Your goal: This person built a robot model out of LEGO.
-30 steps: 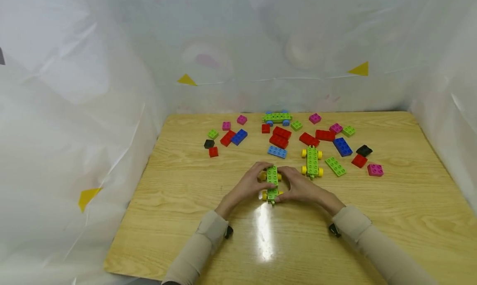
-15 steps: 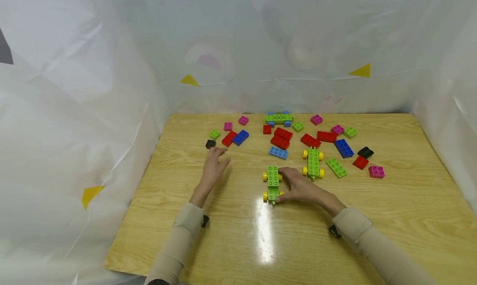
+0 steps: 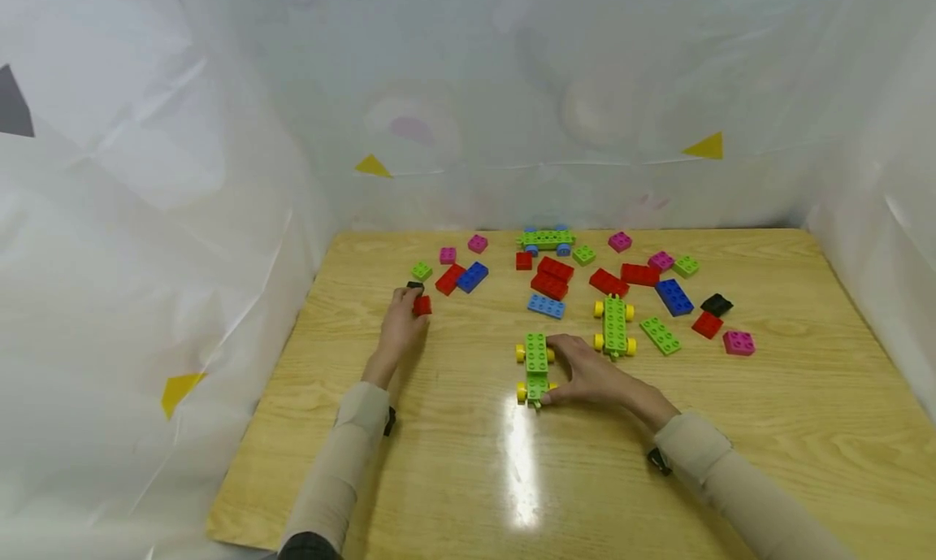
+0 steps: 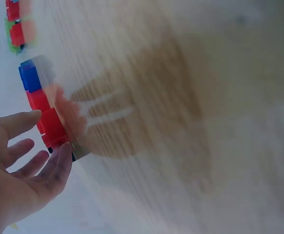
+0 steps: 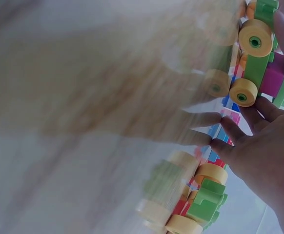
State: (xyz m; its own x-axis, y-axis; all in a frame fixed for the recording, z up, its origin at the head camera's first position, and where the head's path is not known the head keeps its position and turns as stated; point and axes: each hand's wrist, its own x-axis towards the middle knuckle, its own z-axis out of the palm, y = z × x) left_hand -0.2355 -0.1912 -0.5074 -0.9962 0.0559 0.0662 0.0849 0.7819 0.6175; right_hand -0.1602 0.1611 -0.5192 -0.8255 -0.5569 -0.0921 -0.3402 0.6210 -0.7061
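Note:
In the head view my left hand (image 3: pixel 400 326) reaches to the left group of bricks, thumb and fingers around a small red brick (image 3: pixel 422 306). The left wrist view shows that red brick (image 4: pixel 52 126) between the thumb tip and the fingertips. My right hand (image 3: pixel 589 371) holds a green toy car base (image 3: pixel 537 390) with yellow wheels by its right side, thumb near one end and fingers near the other. A long green brick (image 3: pixel 537 352) sits on top of it, and in the right wrist view a magenta brick (image 5: pixel 273 75) shows beneath that.
Beside the left fingertips is a black brick (image 3: pixel 415 285). A second green car base (image 3: pixel 614 326) with yellow wheels stands right of the held one; a third (image 3: pixel 547 240), blue-wheeled, stands at the back. Several loose bricks, including a light blue one (image 3: pixel 546 306), lie across the table's far half.
My left hand has let go of the green car and moved left and away to the small red brick. My right hand stays on the car, which has not moved.

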